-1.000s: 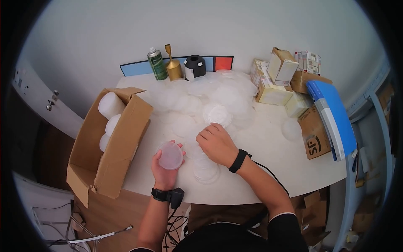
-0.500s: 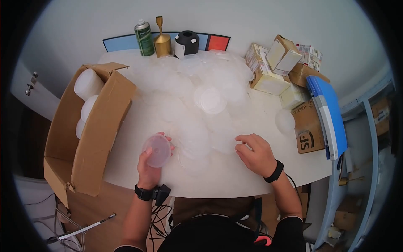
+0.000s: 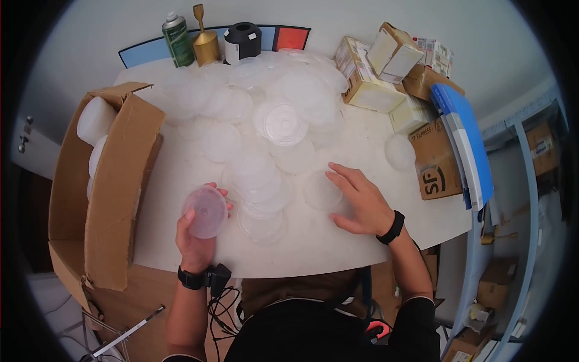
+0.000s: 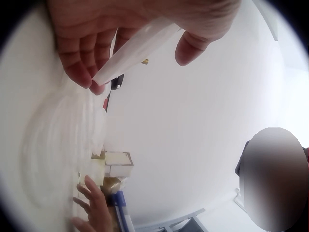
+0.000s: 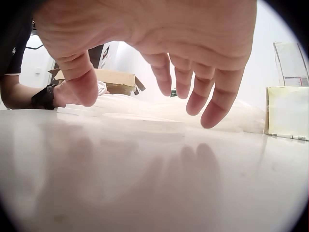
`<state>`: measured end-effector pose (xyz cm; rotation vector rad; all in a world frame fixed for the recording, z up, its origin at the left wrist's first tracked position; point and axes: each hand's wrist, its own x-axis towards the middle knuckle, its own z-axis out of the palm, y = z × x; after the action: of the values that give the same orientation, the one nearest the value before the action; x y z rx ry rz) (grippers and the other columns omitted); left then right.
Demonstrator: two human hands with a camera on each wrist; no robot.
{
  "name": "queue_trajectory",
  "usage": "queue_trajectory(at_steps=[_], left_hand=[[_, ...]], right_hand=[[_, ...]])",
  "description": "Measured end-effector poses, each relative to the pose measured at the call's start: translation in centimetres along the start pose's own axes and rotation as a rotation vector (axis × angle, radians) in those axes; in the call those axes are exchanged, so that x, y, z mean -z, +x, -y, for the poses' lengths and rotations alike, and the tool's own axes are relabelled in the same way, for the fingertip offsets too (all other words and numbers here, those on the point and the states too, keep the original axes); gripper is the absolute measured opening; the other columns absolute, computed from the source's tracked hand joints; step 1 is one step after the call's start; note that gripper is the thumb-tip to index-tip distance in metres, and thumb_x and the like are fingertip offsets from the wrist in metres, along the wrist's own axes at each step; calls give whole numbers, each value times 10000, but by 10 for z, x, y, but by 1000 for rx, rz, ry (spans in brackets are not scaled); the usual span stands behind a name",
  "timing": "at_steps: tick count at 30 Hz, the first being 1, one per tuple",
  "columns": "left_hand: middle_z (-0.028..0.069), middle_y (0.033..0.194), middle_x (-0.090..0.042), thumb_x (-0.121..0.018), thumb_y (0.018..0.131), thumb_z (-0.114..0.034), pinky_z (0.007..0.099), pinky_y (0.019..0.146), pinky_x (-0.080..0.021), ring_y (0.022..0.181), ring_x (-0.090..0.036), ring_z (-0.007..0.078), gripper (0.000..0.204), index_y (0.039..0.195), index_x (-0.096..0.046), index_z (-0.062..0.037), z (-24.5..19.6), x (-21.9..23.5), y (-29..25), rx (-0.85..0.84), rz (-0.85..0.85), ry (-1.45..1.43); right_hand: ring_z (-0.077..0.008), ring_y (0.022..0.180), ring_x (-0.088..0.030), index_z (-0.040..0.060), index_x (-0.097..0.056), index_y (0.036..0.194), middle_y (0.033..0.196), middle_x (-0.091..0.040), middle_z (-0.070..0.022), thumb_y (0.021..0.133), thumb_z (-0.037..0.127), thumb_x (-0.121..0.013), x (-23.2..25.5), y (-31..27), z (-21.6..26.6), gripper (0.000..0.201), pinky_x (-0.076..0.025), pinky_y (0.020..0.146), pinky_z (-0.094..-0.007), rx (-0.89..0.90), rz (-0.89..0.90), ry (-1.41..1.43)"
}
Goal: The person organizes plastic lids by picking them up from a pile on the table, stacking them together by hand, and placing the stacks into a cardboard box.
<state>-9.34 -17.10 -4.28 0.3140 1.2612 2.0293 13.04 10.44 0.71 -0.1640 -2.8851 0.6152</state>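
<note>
Left hand (image 3: 196, 244) clamped round translucent disc (image 3: 206, 211), held up toward front-left corner of desk (image 3: 301, 262). Right hand (image 3: 365, 205) empty, thumb and fingers apart, at lone disc (image 3: 318, 192) back from front edge; can't tell if I touch it. Step looks like handling lone disc; next move would call for my fingertips at its rim.

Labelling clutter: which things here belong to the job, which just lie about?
In the job: left hand and the translucent disc it holds; right hand and disc beside it; other loose discs; probably open carton of white pieces.

Apparently lying about: green spray can, gold holder, black cylinder, blue binder, SF carton, stacked boxes.
</note>
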Motion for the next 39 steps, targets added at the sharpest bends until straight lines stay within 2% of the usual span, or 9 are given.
queue_trajectory(at_steps=[7,14,16,19,23,25,28,31,39], left_hand=[[185,1271,-640,-572,870,-550,378,921,-512,1059,-671,275,782,1400,-514,23,-1,4,-1,8,20,-17],[180,1277,-636,-594,854,-567,378,939,-507,1077,-665,270,788,1378,-529,17,1,0,-4,20,11,12],[184,1262,-633,-567,863,-591,370,923,-511,1059,-667,270,807,1382,-519,25,4,-10,-11,-5,52,52],[185,1249,-631,-521,880,-651,368,916,-508,1050,-663,266,845,1386,-505,25,7,-29,-23,-27,138,89],[183,1239,-628,-431,898,-779,372,919,-498,1043,-654,257,935,1388,-487,15,16,-56,-32,-10,256,46],[180,1244,-623,-275,890,-887,378,924,-491,1043,-647,249,1044,1396,-471,5,22,-63,-34,14,272,27],[174,1252,-621,-193,887,-906,385,938,-493,1048,-648,252,1072,1412,-459,-11,29,-68,-35,10,239,-10],[170,1277,-611,-174,896,-898,396,967,-487,1079,-642,260,1060,1445,-425,-28,34,-74,-37,-6,150,-19],[162,1501,-422,-399,921,-830,441,1135,-382,1352,-461,265,1011,1553,-260,-54,36,-89,-39,-133,98,81]], right_hand=[[-387,1238,-526,-27,-519,1334,1428,-517,-208,750,231,-762,-9,24,-4,683,-464,1046,-427,132,105,-96],[-355,1195,-548,-15,-551,1242,1340,-569,-187,717,314,-827,-2,13,3,678,-477,1009,-405,-92,171,-126],[-354,1181,-551,-13,-553,1235,1330,-575,-179,712,324,-833,2,9,5,683,-477,1003,-409,-135,160,-141],[-342,1143,-558,-6,-557,1204,1293,-590,-160,716,323,-831,1,1,2,649,-482,979,-419,-41,52,-161],[-341,1158,-556,-5,-557,1216,1259,-603,-147,714,324,-831,-5,-1,-2,660,-479,985,-416,-23,78,-136],[-348,1173,-557,-6,-559,1224,1242,-615,-146,711,322,-830,-1,0,5,666,-475,996,-407,-90,108,-156],[-358,1128,-596,1,-578,1192,1189,-632,-158,678,322,-861,8,4,20,669,-495,970,-402,-147,-59,-149],[-356,1067,-637,16,-593,1136,1145,-645,-176,649,318,-903,7,5,39,652,-520,918,-408,-132,-339,157],[-353,1031,-673,15,-590,1106,1112,-674,-180,665,326,-933,-36,20,102,640,-555,852,-408,-131,-436,433]])
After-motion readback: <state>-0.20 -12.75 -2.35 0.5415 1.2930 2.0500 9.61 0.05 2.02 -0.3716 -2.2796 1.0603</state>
